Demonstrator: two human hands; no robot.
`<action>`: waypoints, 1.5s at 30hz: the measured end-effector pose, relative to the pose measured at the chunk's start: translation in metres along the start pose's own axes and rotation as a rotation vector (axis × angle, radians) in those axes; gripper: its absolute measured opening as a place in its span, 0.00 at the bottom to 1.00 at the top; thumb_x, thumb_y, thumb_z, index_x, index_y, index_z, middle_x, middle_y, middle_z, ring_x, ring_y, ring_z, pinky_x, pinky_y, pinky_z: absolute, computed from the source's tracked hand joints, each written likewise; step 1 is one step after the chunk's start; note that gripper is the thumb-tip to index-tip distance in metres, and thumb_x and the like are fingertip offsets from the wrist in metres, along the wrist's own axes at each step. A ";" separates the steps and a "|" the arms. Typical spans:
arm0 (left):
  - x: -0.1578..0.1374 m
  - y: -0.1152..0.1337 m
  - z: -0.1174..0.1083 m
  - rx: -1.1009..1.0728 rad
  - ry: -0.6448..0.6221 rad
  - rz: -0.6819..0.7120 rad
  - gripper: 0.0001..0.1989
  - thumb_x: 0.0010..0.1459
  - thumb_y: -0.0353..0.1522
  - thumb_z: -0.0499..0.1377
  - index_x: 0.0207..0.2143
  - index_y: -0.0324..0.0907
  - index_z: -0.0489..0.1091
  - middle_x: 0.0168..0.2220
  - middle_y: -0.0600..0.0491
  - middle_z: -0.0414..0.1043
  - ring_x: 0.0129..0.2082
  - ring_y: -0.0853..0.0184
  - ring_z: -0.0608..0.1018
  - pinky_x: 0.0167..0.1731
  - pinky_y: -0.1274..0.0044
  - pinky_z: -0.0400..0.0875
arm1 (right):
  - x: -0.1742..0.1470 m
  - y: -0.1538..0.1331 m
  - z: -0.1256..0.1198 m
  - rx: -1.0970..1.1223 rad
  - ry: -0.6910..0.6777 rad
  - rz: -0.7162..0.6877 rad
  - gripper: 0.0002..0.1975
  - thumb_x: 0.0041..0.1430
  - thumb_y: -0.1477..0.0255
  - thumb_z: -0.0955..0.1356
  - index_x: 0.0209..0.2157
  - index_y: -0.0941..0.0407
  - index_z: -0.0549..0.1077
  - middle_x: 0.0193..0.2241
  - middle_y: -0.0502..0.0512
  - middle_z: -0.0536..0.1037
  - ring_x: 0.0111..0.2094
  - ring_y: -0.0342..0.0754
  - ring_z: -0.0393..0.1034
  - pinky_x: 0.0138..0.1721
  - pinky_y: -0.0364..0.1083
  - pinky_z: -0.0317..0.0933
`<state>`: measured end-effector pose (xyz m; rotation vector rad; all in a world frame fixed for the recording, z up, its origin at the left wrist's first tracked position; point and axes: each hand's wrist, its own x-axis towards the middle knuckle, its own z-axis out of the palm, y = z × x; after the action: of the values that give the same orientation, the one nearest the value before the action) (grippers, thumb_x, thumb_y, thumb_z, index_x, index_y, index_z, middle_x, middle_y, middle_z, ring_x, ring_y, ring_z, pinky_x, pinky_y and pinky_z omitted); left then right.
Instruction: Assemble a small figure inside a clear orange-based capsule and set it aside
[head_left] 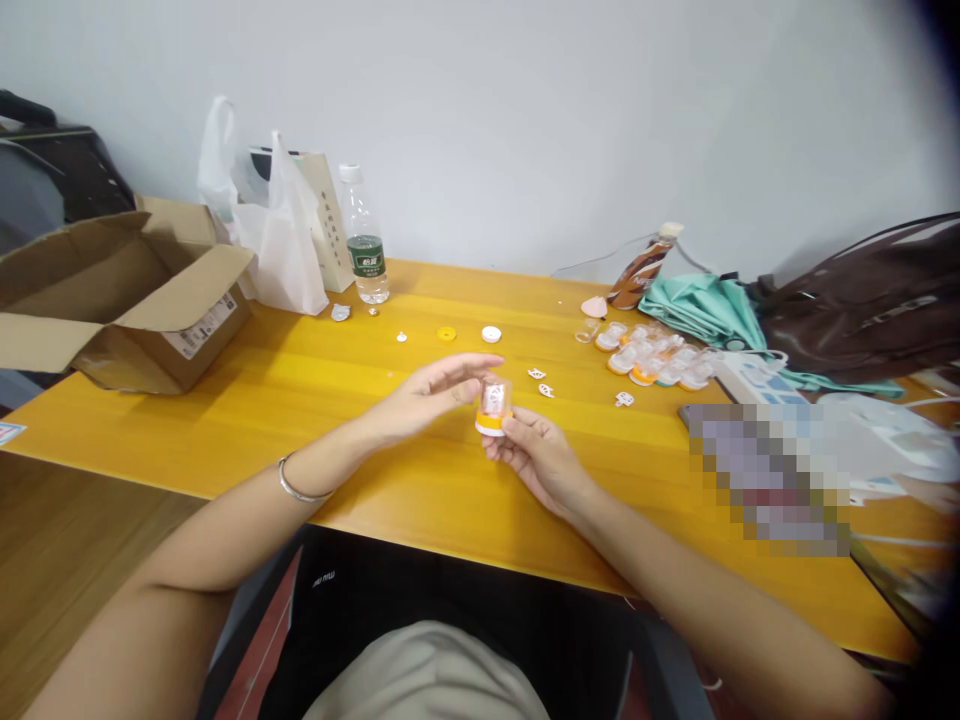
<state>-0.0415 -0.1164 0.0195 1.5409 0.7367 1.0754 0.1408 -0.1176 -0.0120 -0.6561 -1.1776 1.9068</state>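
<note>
– What does the right hand hold?
– It pinches the capsule by its orange-and-white base.
– And the left hand?
– Spread, just beside the capsule's top; I can't tell whether it touches. White pieces lie beyond the right hand.

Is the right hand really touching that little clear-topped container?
Touching: the head view shows the right hand holding the clear-topped container, thumb against its orange band.
</note>
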 end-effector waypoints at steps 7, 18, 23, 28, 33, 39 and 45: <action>0.004 -0.008 0.002 -0.224 -0.060 -0.078 0.20 0.57 0.36 0.56 0.53 0.43 0.64 0.52 0.44 0.67 0.52 0.61 0.69 0.50 0.69 0.62 | 0.003 -0.001 -0.004 0.076 0.006 0.045 0.10 0.49 0.65 0.71 0.30 0.58 0.75 0.23 0.50 0.76 0.25 0.37 0.69 0.30 0.37 0.63; 0.006 -0.012 0.011 -0.136 0.092 0.020 0.14 0.49 0.30 0.63 0.41 0.40 0.69 0.35 0.52 0.73 0.35 0.73 0.74 0.39 0.78 0.67 | 0.002 0.000 -0.002 -0.006 0.023 -0.005 0.08 0.48 0.67 0.71 0.28 0.57 0.74 0.23 0.48 0.75 0.24 0.37 0.67 0.30 0.38 0.63; 0.004 -0.011 0.011 -0.080 0.070 0.033 0.14 0.49 0.30 0.63 0.40 0.38 0.67 0.34 0.52 0.72 0.35 0.71 0.74 0.39 0.76 0.67 | 0.000 0.002 -0.001 -0.112 0.058 -0.070 0.08 0.47 0.68 0.72 0.30 0.56 0.75 0.24 0.48 0.75 0.23 0.38 0.67 0.30 0.40 0.62; 0.002 -0.011 0.013 -0.063 0.092 0.066 0.14 0.48 0.30 0.64 0.37 0.39 0.65 0.33 0.54 0.70 0.33 0.73 0.73 0.40 0.76 0.66 | 0.001 0.003 -0.003 -0.157 0.053 -0.094 0.09 0.46 0.67 0.72 0.30 0.56 0.75 0.23 0.48 0.75 0.23 0.40 0.67 0.29 0.42 0.62; 0.002 -0.012 0.013 -0.163 0.040 0.055 0.13 0.50 0.30 0.63 0.39 0.39 0.66 0.35 0.51 0.72 0.35 0.71 0.75 0.39 0.77 0.67 | 0.000 0.002 -0.003 -0.107 0.033 -0.064 0.08 0.46 0.67 0.72 0.30 0.56 0.75 0.23 0.49 0.75 0.23 0.39 0.66 0.28 0.41 0.61; 0.003 -0.011 0.007 -0.356 -0.144 -0.019 0.15 0.55 0.31 0.58 0.47 0.41 0.66 0.46 0.45 0.72 0.43 0.64 0.75 0.42 0.73 0.68 | -0.001 0.001 -0.001 0.026 -0.042 0.021 0.11 0.45 0.64 0.72 0.27 0.58 0.74 0.21 0.49 0.74 0.21 0.39 0.66 0.27 0.40 0.62; 0.005 -0.013 0.008 -0.332 -0.088 -0.014 0.16 0.55 0.36 0.58 0.46 0.41 0.68 0.47 0.45 0.70 0.46 0.63 0.74 0.45 0.72 0.66 | 0.000 -0.001 -0.001 0.050 -0.011 0.029 0.11 0.45 0.64 0.72 0.27 0.58 0.74 0.21 0.49 0.73 0.22 0.38 0.65 0.27 0.39 0.62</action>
<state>-0.0310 -0.1127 0.0084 1.2875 0.4804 1.0537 0.1418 -0.1166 -0.0113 -0.6392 -1.1296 1.9596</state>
